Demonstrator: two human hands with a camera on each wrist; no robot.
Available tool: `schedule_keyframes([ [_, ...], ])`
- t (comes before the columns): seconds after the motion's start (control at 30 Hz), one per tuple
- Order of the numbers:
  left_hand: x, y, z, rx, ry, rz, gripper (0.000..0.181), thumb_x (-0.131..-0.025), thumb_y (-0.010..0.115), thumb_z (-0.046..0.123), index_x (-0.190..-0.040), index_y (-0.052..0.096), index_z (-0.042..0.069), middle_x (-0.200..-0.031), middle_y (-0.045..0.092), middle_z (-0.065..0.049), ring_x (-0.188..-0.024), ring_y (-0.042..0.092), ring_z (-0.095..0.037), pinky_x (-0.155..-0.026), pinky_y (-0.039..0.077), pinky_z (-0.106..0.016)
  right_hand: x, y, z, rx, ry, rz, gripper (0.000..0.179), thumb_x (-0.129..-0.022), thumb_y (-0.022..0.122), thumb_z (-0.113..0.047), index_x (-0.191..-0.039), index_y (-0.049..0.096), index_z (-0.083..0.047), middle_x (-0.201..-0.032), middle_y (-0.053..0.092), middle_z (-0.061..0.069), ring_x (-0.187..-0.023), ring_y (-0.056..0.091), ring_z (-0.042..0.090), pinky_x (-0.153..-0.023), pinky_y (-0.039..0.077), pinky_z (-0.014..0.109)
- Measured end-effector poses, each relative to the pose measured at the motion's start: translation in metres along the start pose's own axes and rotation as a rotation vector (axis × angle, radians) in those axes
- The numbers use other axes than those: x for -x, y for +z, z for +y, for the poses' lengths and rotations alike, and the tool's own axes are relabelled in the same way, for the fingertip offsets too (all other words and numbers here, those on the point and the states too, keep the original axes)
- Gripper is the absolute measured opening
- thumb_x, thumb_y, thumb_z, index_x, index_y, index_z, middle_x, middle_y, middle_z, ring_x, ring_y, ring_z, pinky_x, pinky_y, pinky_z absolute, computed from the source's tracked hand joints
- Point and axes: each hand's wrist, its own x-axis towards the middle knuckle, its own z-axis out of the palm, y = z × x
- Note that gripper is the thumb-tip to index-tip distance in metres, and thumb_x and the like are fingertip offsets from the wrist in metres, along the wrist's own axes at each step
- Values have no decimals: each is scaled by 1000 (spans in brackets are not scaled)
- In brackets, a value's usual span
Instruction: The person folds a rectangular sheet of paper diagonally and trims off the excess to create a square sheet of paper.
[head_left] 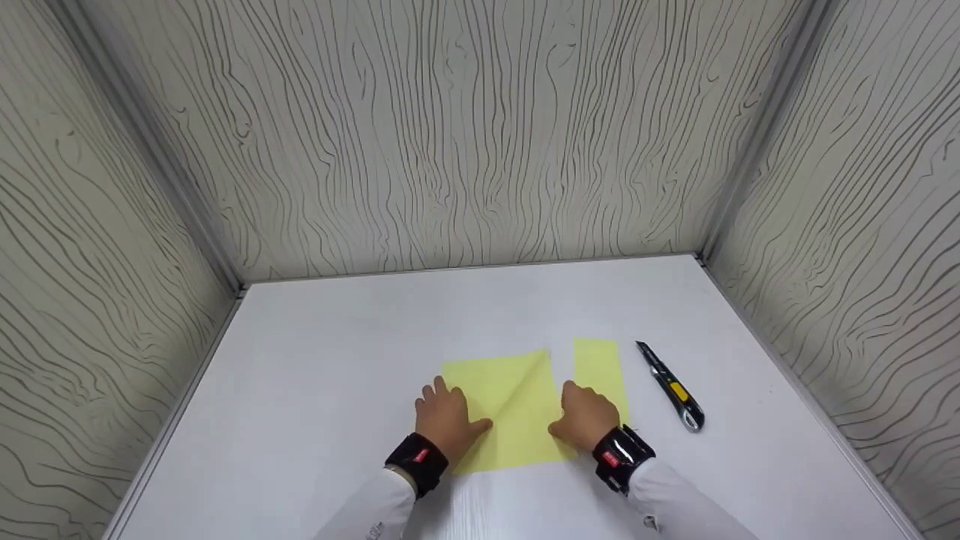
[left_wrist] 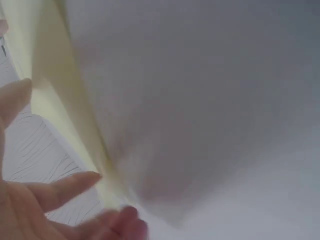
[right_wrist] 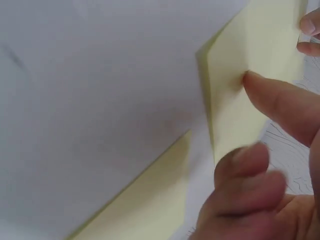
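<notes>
A square yellow sheet of paper (head_left: 525,427) lies on the white table, with a diagonal crease running down from its top right corner. My left hand (head_left: 444,420) rests on its left edge, fingers spread and thumb reaching inward over the paper. At the right edge is my right hand (head_left: 589,416), its thumb (right_wrist: 280,100) touching the sheet while the other fingers bend loosely beside the edge. A narrow yellow paper strip (head_left: 598,364) lies to the right, partly hidden under the right hand in the head view.
A black and yellow utility knife (head_left: 673,388) lies right of the strip, its tip pointing away from me. The white table (head_left: 337,352) is bounded by wood-grain patterned panels (head_left: 465,135) at the back and both sides.
</notes>
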Motion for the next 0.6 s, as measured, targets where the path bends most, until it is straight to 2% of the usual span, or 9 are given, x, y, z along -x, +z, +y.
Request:
schedule_keyframes([
  [0.1, -1, 1, 2, 2, 49, 4, 64, -84, 91, 46, -112, 72, -8, -145, 56, -36, -128, 58, -51, -103, 53, -62, -3, 5, -3, 7, -71, 25, 35, -71, 87, -6, -94, 60, -6, -80, 62, 6, -68, 59, 25, -57, 47, 41],
  [0.17, -3, 2, 2, 7, 131, -5, 58, -87, 90, 36, -120, 71, -7, -147, 58, -33, -134, 58, -49, -108, 54, -59, -5, 9, -6, -4, -138, 36, 39, -70, 83, 4, -104, 65, -2, -92, 64, 10, -80, 63, 28, -66, 54, 45],
  [0.23, -5, 2, 2, 25, 230, -27, 45, -91, 85, 24, -124, 72, -4, -142, 65, -27, -133, 63, -44, -109, 56, -53, -7, 13, -9, -18, -216, 25, 48, -70, 75, 13, -116, 67, 2, -112, 67, 17, -100, 66, 35, -84, 60, 50],
  [0.3, -5, 3, 2, 31, 321, -44, 33, -93, 81, 14, -123, 74, 1, -133, 72, -19, -125, 69, -37, -104, 59, -49, -7, 17, -12, -29, -298, -19, 59, -71, 67, 19, -129, 66, 6, -134, 65, 25, -123, 63, 44, -105, 56, 55],
  [0.37, -4, 4, 3, 31, 374, -61, 28, -95, 77, 8, -124, 76, 6, -126, 76, -13, -117, 72, -33, -100, 60, -48, -6, 21, -16, -30, -356, -79, 70, -72, 62, 23, -140, 62, 7, -152, 58, 28, -141, 55, 49, -119, 46, 58],
  [0.47, -2, 5, 4, 17, 413, -64, 28, -96, 74, 6, -123, 80, 13, -122, 78, -9, -114, 72, -32, -96, 61, -48, -4, 26, -21, -1, -406, -147, 79, -73, 61, 24, -149, 58, 4, -164, 50, 24, -152, 47, 50, -126, 38, 60],
  [0.6, -1, 7, 4, -24, 454, -52, 31, -97, 70, 5, -123, 81, 17, -120, 78, -8, -110, 72, -32, -91, 62, -48, -6, 33, -23, 78, -432, -148, 84, -72, 67, 21, -152, 61, -5, -163, 55, 16, -150, 51, 48, -123, 43, 61],
])
